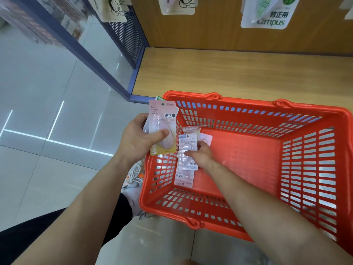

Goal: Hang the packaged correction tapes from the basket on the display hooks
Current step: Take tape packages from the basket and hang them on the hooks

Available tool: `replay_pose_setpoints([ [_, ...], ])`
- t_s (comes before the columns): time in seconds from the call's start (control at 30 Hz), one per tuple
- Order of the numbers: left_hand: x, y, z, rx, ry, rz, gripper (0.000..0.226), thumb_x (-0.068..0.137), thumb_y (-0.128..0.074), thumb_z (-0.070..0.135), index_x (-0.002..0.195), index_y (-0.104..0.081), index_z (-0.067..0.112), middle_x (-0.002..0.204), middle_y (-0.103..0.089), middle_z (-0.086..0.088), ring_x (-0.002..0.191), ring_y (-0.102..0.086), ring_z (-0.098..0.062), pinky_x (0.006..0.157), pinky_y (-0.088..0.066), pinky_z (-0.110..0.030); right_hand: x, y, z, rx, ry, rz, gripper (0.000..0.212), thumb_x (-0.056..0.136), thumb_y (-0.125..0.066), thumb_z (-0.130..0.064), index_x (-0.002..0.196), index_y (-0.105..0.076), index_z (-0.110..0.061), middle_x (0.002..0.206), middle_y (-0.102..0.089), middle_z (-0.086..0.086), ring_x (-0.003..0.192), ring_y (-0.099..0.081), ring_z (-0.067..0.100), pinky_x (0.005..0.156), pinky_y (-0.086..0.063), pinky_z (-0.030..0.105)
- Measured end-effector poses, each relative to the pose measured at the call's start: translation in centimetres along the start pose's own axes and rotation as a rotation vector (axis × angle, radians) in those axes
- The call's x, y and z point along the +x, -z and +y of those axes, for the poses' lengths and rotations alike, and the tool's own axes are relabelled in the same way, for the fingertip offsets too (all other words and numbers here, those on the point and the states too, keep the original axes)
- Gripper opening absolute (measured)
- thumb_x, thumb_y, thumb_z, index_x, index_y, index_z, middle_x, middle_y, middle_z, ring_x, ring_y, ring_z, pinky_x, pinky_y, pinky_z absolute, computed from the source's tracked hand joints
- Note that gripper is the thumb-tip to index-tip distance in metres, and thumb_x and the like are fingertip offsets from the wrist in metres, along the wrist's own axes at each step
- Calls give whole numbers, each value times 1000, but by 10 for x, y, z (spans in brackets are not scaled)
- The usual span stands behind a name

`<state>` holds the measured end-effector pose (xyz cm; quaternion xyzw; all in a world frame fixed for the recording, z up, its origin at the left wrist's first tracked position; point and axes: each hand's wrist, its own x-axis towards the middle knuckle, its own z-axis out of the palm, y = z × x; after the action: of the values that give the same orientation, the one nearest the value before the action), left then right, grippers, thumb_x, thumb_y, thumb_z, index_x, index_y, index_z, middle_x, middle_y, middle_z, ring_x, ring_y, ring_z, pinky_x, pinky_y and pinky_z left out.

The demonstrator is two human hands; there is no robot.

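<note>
A red plastic basket (309, 169) stands on the floor before a wooden display. My left hand (139, 138) grips a small stack of packaged correction tapes (163, 119), the front one pink and yellow, held just outside the basket's left rim. Inside the basket, my right hand (198, 153) pinches a pale pink packaged tape (188, 150). Under it lies another pink package (184, 175) on the basket floor, and more packets (206, 139) peek out beyond my fingers. Hanging packages (267, 14) show on the display wall at the top.
A wooden base shelf (229, 73) runs behind the basket under the wooden back wall. A blue perforated metal panel (126, 35) and frame stand at the left. Grey tiled floor (38, 111) spreads left. My shoe (133, 180) is beside the basket's left side.
</note>
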<state>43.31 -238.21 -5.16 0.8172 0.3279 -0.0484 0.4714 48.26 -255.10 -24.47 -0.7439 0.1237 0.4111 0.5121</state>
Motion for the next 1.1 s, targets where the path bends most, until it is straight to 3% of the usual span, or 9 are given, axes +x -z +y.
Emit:
replay_pose_setpoints([
  [0.17, -3, 0, 1, -3, -1, -6, 38, 82, -84, 25, 113, -62, 30, 101, -72, 15, 87, -71, -4, 75, -60, -31, -11, 24, 10, -27, -13, -17, 31, 84, -73, -7, 113, -65, -13, 111, -74, 8, 99, -70, 28, 86, -57, 42],
  [0.33, -8, -2, 5, 13, -14, 4, 41, 82, -83, 25, 118, -62, 26, 104, -70, 15, 91, -71, -10, 76, -59, -34, -41, 77, 18, -111, -6, -97, 30, 83, -70, 0, 112, -67, -7, 113, -74, 13, 100, -70, 27, 81, -53, 33],
  [0.43, -12, -4, 11, 20, -3, -29, 40, 83, -83, 24, 117, -61, 23, 102, -70, 11, 86, -71, -11, 68, -56, -30, -71, 112, 9, -154, 46, -122, 32, 78, -71, -3, 109, -69, -10, 108, -76, 10, 94, -71, 25, 78, -53, 32],
  [0.53, -18, -5, 27, 38, -18, -118, 42, 84, -82, 19, 121, -63, 17, 104, -72, 4, 87, -71, -12, 67, -54, -27, -113, 148, -18, -87, 120, -148, 39, 66, -72, -10, 105, -69, -14, 98, -78, 4, 90, -71, 21, 78, -54, 33],
  [0.63, -26, -4, 60, 38, -59, -205, 35, 84, -82, 20, 116, -68, 20, 105, -76, 0, 93, -74, -19, 77, -59, -34, -159, 187, -54, -17, 223, -168, 40, 72, -73, -2, 110, -65, -11, 102, -77, 10, 94, -72, 26, 78, -55, 36],
  [0.77, -56, 7, 127, -2, -184, -373, 29, 86, -80, 19, 113, -70, 22, 102, -79, 1, 88, -77, -22, 64, -58, -27, -235, 241, -105, 3, 331, -299, 44, 79, -71, 6, 119, -63, -9, 111, -75, 17, 95, -73, 25, 73, -58, 32],
  [0.93, -107, 20, 188, -71, -313, -505, 42, 82, -85, 21, 122, -69, 17, 110, -78, -5, 96, -75, -36, 83, -60, -55, -305, 278, -135, -65, 374, -440, 57, 79, -72, -3, 134, -58, -8, 124, -70, 20, 109, -70, 34, 86, -57, 39],
  [1.03, -128, 17, 200, -40, -350, -542, 51, 73, -86, 30, 121, -69, 21, 109, -78, -4, 97, -75, -37, 88, -58, -61, -319, 276, -142, -68, 409, -429, 55, 81, -71, -4, 134, -59, -7, 123, -71, 19, 109, -70, 31, 83, -58, 34],
  [1.1, -131, 13, 201, -64, -351, -507, 46, 76, -88, 22, 119, -70, 22, 107, -79, -2, 94, -76, -33, 89, -59, -59, -320, 272, -144, -32, 434, -407, 53, 80, -72, -5, 132, -60, -6, 120, -72, 21, 102, -72, 29, 78, -58, 32],
])
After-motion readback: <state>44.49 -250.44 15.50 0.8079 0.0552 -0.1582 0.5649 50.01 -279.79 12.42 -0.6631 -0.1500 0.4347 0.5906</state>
